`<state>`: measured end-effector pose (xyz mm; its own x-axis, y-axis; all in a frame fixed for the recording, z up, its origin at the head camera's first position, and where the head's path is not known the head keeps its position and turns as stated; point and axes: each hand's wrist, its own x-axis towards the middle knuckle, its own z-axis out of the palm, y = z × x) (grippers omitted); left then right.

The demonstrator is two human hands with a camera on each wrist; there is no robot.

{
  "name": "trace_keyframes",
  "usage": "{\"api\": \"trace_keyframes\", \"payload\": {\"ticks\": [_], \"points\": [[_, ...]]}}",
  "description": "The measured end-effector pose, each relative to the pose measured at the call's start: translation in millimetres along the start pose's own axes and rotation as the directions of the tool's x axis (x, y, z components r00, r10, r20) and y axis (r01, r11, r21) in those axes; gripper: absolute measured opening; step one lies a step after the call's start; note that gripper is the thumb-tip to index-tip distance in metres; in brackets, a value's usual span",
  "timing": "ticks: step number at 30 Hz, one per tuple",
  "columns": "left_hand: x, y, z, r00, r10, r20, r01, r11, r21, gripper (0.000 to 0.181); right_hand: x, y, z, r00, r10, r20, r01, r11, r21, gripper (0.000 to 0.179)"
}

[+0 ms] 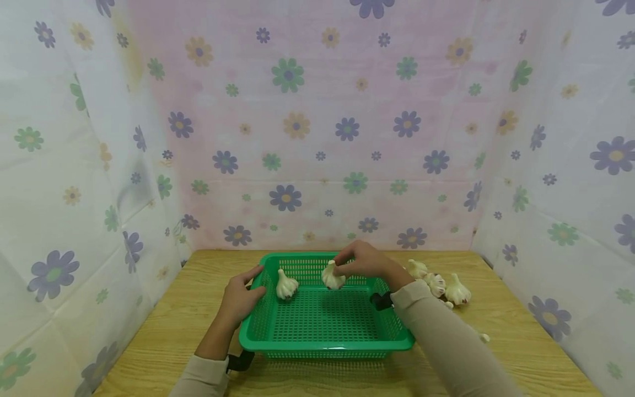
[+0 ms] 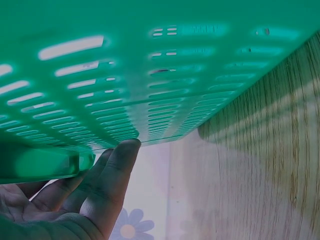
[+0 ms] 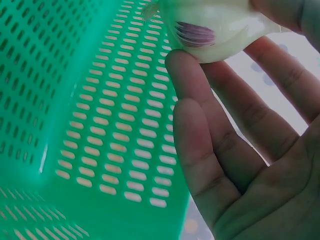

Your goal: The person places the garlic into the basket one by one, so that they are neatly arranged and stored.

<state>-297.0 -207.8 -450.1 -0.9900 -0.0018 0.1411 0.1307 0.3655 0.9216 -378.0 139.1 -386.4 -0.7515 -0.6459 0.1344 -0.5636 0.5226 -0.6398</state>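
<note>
A green plastic basket [image 1: 327, 346] with slotted walls sits on the wooden table. My left hand [image 1: 238, 300] grips its left rim, thumb over the top edge and fingers along the outer wall; in the left wrist view the fingers [image 2: 112, 185] reach under the rim. Above the basket floor, my right hand [image 1: 367, 262] holds a garlic bulb [image 1: 332, 277] between thumb and fingertips. Purple streaks mark this bulb's pale skin [image 3: 195, 34] in the right wrist view. Another garlic bulb [image 1: 286, 286] is inside the basket at the left, its stem pointing up.
Several garlic bulbs [image 1: 457, 290] lie in a loose pile on the table right of the basket, partly hidden by my right forearm. One stem end [image 1: 484, 337] shows beyond the sleeve. Flower-patterned cloth [image 1: 327, 110] walls the table [image 1: 198, 286] at the back and sides.
</note>
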Motion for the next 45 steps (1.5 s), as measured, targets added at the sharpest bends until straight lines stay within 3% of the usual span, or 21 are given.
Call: {"api": "trace_keyframes", "payload": {"ticks": [10, 22, 32, 45], "points": [[-1.4, 1.5, -0.5, 1.0, -0.007, -0.002, 0.007, 1.0, 0.0, 0.063, 14.9, -9.9, 20.3, 0.995, 0.093, 0.036, -0.096, 0.991, 0.091, 0.023], [-1.2, 1.9, 0.0, 1.0, -0.002, -0.004, 0.002, 1.0, 0.009, 0.064, 25.1, -0.1, 44.0, 0.973, 0.226, 0.054, -0.232, 0.955, 0.185, 0.029], [-1.1, 1.6, 0.2, 1.0, -0.002, -0.009, 0.002, 1.0, 0.018, 0.063, 25.2, -5.3, 55.1, 0.966, 0.253, 0.044, -0.257, 0.956, 0.143, 0.022], [-1.0, 0.9, -0.3, 1.0, -0.008, 0.002, 0.008, 1.0, 0.006, 0.063, 29.9, -5.4, 65.0, 0.958, 0.286, 0.035, -0.287, 0.942, 0.172, 0.025]]}}
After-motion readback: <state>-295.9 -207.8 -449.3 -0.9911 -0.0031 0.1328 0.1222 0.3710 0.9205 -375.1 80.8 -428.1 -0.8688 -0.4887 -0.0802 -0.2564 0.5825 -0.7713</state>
